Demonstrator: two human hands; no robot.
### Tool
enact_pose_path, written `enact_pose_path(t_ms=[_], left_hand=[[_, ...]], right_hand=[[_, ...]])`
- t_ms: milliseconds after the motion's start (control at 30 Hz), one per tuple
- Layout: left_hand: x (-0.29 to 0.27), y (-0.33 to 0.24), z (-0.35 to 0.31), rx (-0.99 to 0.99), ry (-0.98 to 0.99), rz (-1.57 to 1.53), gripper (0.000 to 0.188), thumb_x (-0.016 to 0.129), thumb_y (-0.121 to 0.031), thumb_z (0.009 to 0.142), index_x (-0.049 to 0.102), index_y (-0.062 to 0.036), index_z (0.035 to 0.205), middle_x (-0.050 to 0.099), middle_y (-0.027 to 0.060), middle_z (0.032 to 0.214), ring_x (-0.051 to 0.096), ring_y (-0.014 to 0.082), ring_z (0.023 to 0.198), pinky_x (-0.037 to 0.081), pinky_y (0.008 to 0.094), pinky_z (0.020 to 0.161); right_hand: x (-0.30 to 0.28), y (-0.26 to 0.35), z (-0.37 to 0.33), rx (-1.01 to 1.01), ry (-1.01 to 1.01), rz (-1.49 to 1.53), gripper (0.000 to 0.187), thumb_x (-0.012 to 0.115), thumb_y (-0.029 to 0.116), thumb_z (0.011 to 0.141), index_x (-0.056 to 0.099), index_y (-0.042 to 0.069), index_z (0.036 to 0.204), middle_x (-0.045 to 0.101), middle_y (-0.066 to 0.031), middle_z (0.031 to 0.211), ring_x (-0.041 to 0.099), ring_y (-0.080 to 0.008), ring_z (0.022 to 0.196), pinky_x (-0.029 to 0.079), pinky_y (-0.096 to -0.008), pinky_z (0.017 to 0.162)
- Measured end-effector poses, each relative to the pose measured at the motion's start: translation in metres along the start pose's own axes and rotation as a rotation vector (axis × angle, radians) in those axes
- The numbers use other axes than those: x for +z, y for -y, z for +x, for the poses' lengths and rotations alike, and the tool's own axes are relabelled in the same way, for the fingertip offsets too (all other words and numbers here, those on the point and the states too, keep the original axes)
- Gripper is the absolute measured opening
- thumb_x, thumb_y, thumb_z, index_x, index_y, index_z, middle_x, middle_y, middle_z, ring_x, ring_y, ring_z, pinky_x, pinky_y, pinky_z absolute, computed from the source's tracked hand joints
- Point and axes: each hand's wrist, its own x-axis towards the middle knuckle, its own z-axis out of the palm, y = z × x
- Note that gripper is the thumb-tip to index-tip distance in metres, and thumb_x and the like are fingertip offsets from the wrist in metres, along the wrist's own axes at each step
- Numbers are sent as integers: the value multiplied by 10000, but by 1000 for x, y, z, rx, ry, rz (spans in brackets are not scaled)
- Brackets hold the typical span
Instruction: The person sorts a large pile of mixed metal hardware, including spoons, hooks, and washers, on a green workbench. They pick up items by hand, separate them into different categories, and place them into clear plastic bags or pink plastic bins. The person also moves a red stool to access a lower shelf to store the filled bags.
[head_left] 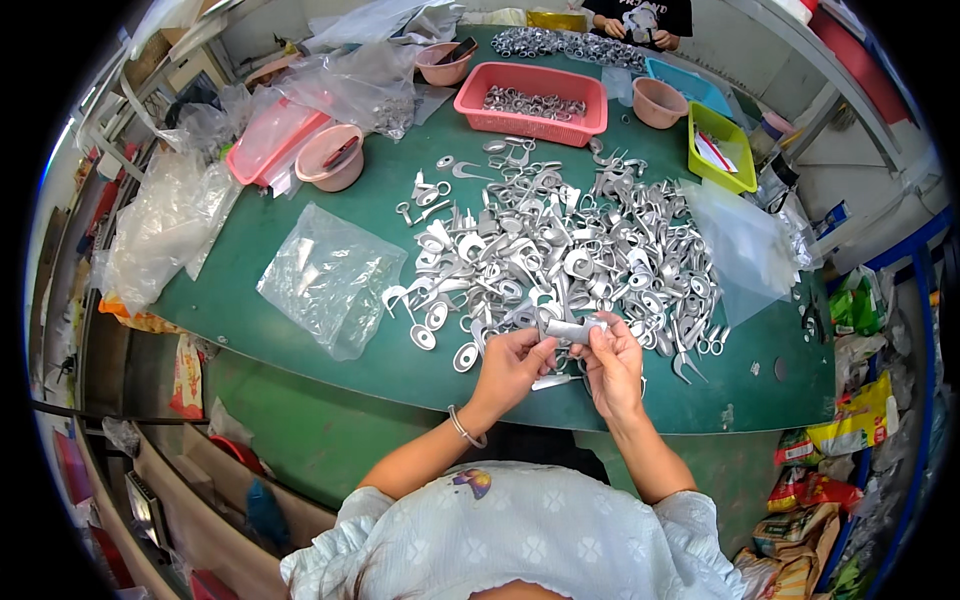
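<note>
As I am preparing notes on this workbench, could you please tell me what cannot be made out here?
Head view throughout:
Gripped areas of the grey metal part: hidden by the left hand and right hand.
Lower pieces in the metal pile: covered by those on top.
Co-worker: head cut off by the upper edge.
Exact shapes inside the pink basket: too small.

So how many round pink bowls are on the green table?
3 bowls clearly visible: left bowl near plastic bags, back bowl left of the pink parts basket, right bowl right of that basket. More may be hidden among the bags.
</note>
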Motion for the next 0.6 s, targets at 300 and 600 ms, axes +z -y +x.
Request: enact_pose_path(t_ms=[300,600], left_hand=[[-10,-32,-13,397,-12,564,116,601,-21,787,582,42,692,580,111,585,564,172,492,418,292,463],[-10,-35,-20,428,-36,441,94,559,48,776,626,43,842,615,103,648,604,158,537,468,252,508]], right_hand=[[-6,11,-3,-103,174,-433,202,543,-4,857,520,-68,1047,587,-141,980,625,-183,786,510,-286,715],[11,20,-15,-281,200,-452,217,571,-52,824,536,-81,1037,606,-157,996,624,-199,869,507,-288,773]])
